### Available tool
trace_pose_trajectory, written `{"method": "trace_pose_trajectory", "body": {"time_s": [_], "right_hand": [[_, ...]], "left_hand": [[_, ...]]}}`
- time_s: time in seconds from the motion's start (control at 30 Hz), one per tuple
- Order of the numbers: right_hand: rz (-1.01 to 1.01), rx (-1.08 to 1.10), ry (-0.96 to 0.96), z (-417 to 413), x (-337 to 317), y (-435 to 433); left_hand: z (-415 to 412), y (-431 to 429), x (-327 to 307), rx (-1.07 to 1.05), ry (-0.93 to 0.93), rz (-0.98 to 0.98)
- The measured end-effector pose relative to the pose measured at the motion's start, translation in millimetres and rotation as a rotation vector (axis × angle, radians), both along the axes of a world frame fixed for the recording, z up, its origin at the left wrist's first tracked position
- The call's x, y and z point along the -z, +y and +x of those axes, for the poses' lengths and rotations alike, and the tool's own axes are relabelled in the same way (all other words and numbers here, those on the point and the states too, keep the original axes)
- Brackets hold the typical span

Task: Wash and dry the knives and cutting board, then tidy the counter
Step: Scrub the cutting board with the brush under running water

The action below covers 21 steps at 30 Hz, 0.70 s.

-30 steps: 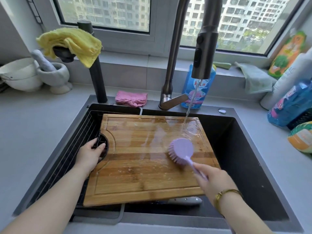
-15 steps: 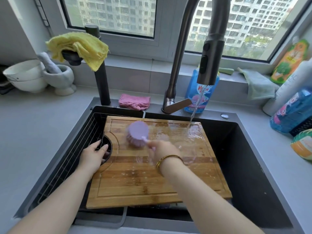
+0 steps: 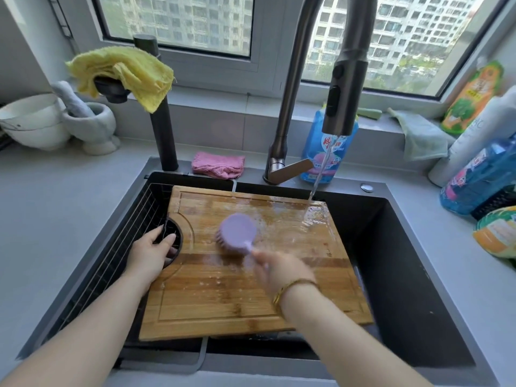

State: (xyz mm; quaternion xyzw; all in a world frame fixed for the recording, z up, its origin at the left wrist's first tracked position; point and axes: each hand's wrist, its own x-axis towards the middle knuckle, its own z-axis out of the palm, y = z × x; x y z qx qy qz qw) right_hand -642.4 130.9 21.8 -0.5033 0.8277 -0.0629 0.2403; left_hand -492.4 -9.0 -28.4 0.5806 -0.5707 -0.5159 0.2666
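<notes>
A wooden cutting board (image 3: 251,275) was laid across the dark sink (image 3: 405,275), spanning the wire drying rack (image 3: 111,261) on the left side and the open basin on the right. The board's left edge was gripped by the left hand (image 3: 150,254), with the fingers curled into the round cut-out at that edge. A lilac dish brush (image 3: 236,234) was held by its handle in the right hand (image 3: 282,268), which was closed around it and blurred by motion; the round brush head was pressed bristles-down on the upper middle of the board. A gold bracelet (image 3: 293,289) was worn on the right wrist. A thin stream of water (image 3: 318,174) was seen falling from the pull-down faucet (image 3: 344,79) onto the far right corner of the board, where the wood was wet and glossy. Part of what may have been a knife (image 3: 282,335) was glimpsed beneath the board's near edge, though it could not be made out clearly. A pink cloth (image 3: 217,164) was lying on the sink's back rim, and a yellow cloth (image 3: 122,72) was draped over a dark second tap (image 3: 162,115). A blue detergent bottle (image 3: 324,152) was standing behind the faucet, and a stone mortar and pestle (image 3: 89,121) was set beside white bowls (image 3: 30,118) on the left of the grey counter (image 3: 55,205).
</notes>
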Motion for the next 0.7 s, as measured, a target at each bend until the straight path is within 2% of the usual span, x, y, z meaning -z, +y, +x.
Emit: {"method": "trace_pose_trajectory", "body": {"time_s": [0.07,0.13,0.2,0.33,0.47,0.53,0.7], "right_hand": [[0.008,-0.063,-0.073,12,6,20],[-0.021,0.103,-0.147,-10,9,37],[-0.063,0.231,-0.084,-30,11,60],[0.026,0.157,-0.119,-15,16,103],[-0.067,0.471,-0.187,-60,36,122],[-0.105,0.548,-0.177,-73,44,129],[-0.158,0.436,-0.174,-70,43,105]], "left_hand": [[-1,0,-1,0.001,0.003,0.0],[0,2,-1,0.002,-0.002,-0.006],[0,2,-2,0.003,0.002,-0.011],[-5,2,-8,0.028,-0.014,-0.04],[-11,4,-13,0.048,-0.02,-0.063],[-12,5,-14,0.059,-0.028,-0.066],[-11,6,-12,0.053,-0.044,-0.059]]}}
